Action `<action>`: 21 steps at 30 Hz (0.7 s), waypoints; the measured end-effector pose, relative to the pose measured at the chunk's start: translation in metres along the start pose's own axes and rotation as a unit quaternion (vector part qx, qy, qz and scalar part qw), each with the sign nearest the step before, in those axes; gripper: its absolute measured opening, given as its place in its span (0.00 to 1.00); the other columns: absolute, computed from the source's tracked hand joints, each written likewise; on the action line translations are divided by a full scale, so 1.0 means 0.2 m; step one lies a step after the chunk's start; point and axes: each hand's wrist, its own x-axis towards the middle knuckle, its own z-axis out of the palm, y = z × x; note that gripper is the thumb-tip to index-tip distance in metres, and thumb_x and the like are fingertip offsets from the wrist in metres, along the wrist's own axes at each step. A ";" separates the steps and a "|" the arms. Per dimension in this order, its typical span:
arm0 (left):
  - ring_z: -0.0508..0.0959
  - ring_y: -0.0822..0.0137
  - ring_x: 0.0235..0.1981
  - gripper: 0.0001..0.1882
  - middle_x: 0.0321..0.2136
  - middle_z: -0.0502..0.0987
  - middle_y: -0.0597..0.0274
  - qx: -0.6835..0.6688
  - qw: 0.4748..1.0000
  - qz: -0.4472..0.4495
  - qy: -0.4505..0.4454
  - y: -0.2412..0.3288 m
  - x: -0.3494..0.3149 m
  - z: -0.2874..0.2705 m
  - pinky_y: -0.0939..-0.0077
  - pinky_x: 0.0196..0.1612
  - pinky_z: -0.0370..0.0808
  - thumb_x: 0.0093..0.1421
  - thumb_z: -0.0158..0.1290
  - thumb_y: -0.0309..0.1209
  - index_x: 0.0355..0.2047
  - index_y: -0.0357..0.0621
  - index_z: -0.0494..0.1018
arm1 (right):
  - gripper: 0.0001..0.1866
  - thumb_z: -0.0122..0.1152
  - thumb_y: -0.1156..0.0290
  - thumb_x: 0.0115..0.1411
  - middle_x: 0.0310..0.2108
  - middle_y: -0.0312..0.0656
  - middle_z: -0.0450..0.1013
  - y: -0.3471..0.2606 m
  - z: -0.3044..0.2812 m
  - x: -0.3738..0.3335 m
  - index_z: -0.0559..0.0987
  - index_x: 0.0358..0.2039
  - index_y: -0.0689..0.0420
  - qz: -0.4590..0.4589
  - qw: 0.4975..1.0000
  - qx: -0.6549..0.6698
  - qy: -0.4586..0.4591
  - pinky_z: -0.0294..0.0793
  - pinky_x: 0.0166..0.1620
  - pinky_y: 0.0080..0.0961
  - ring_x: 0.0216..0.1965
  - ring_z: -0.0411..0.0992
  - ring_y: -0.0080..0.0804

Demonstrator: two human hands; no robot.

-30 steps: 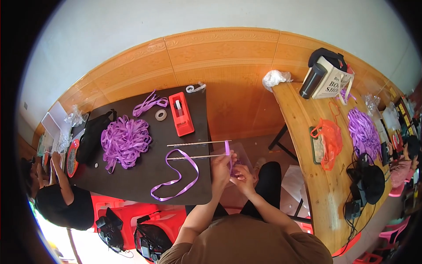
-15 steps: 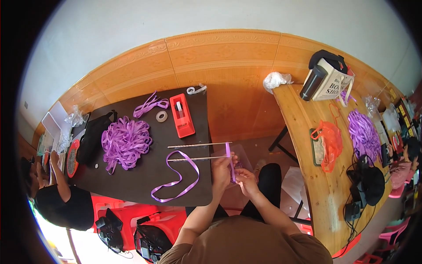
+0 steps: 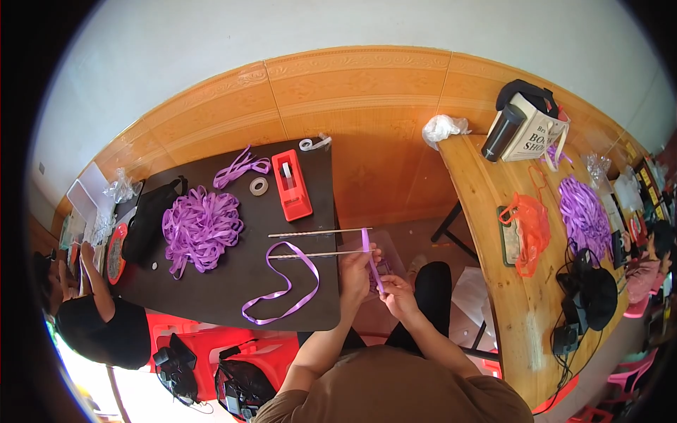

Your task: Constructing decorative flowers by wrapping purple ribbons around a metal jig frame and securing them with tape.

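Two thin sticks (image 3: 310, 233) lie roughly parallel, reaching past the right edge of the dark table. A flat piece of purple ribbon (image 3: 366, 243) crosses their outer ends and runs down toward me. My left hand (image 3: 355, 273) is closed around this ribbon beside the lower stick. To its right, my right hand (image 3: 400, 297) pinches the ribbon's lower end. A long loose loop of purple ribbon (image 3: 310, 292) curves across the table at the left, passing by the lower stick. Below my hands, a clear plastic bin (image 3: 389, 247) is partly hidden.
On the dark table (image 3: 233, 296) are a heap of purple ribbon (image 3: 202, 229), a red tape dispenser (image 3: 293, 187) and a tape roll (image 3: 259, 186). A wooden table (image 3: 522, 317) at right bears a tumbler (image 3: 502, 134) and a red plastic bag (image 3: 529, 233). Another person (image 3: 99, 324) sits far left.
My right hand has shifted slightly down and right, drawing the ribbon's lower end with it. My left hand and the sticks stay about where they were.
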 end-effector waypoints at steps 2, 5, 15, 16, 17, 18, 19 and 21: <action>0.78 0.67 0.31 0.07 0.30 0.78 0.57 -0.004 1.000 0.006 0.002 0.00 0.00 -0.01 0.76 0.36 0.74 0.59 0.51 0.24 0.36 0.37 0.76 | 0.08 0.57 0.82 0.52 0.26 0.37 0.73 0.02 0.03 0.01 0.77 0.33 0.60 -0.042 0.994 -0.095 0.022 0.63 0.30 0.17 0.26 0.69 0.22; 0.78 0.67 0.30 0.07 0.30 0.78 0.58 0.003 1.000 0.002 0.002 0.00 0.00 0.00 0.77 0.35 0.74 0.59 0.51 0.24 0.37 0.37 0.76 | 0.08 0.56 0.84 0.49 0.25 0.36 0.72 0.06 0.04 0.04 0.76 0.31 0.63 -0.129 0.957 -0.254 0.046 0.62 0.26 0.13 0.24 0.68 0.19; 0.76 0.72 0.29 0.09 0.29 0.79 0.59 0.124 0.992 -0.005 0.027 -0.03 -0.07 -0.07 0.82 0.34 0.72 0.60 0.52 0.27 0.38 0.36 0.76 | 0.03 0.59 0.79 0.50 0.24 0.37 0.73 0.01 0.05 0.00 0.77 0.27 0.61 0.074 0.977 -0.197 -0.012 0.64 0.24 0.11 0.23 0.70 0.19; 0.76 0.73 0.29 0.09 0.29 0.79 0.60 0.172 0.985 0.003 0.028 -0.04 -0.09 -0.08 0.82 0.34 0.72 0.60 0.52 0.28 0.38 0.35 0.76 | 0.02 0.59 0.79 0.50 0.24 0.37 0.74 -0.01 0.05 -0.01 0.77 0.27 0.61 0.117 0.978 -0.167 -0.030 0.63 0.23 0.10 0.22 0.70 0.19; 0.75 0.75 0.29 0.10 0.29 0.79 0.60 0.189 0.982 -0.007 0.029 -0.05 -0.12 -0.09 0.83 0.35 0.72 0.60 0.51 0.28 0.38 0.34 0.76 | 0.02 0.59 0.79 0.50 0.24 0.37 0.74 -0.02 0.05 -0.02 0.77 0.27 0.61 0.116 0.979 -0.168 -0.029 0.63 0.23 0.10 0.22 0.70 0.19; 0.75 0.75 0.29 0.10 0.29 0.79 0.60 0.188 0.982 -0.008 0.028 -0.06 -0.15 -0.11 0.83 0.35 0.72 0.60 0.51 0.28 0.38 0.34 0.76 | 0.03 0.59 0.78 0.51 0.25 0.38 0.74 -0.04 0.06 -0.03 0.77 0.28 0.61 0.110 0.979 -0.167 -0.028 0.64 0.24 0.11 0.22 0.70 0.20; 0.75 0.76 0.29 0.10 0.30 0.79 0.61 0.202 0.979 -0.033 0.021 -0.05 -0.19 -0.12 0.84 0.34 0.72 0.61 0.51 0.28 0.39 0.35 0.76 | 0.03 0.59 0.78 0.52 0.25 0.39 0.74 -0.05 0.06 -0.04 0.77 0.29 0.61 0.105 0.980 -0.167 -0.029 0.66 0.25 0.13 0.23 0.70 0.20; 0.74 0.78 0.26 0.10 0.29 0.78 0.62 0.221 0.975 -0.013 0.002 -0.10 -0.23 -0.17 0.86 0.27 0.70 0.61 0.51 0.29 0.38 0.35 0.76 | 0.03 0.59 0.78 0.52 0.26 0.39 0.75 -0.06 0.05 -0.04 0.78 0.29 0.60 0.106 0.979 -0.165 -0.051 0.66 0.26 0.13 0.23 0.70 0.20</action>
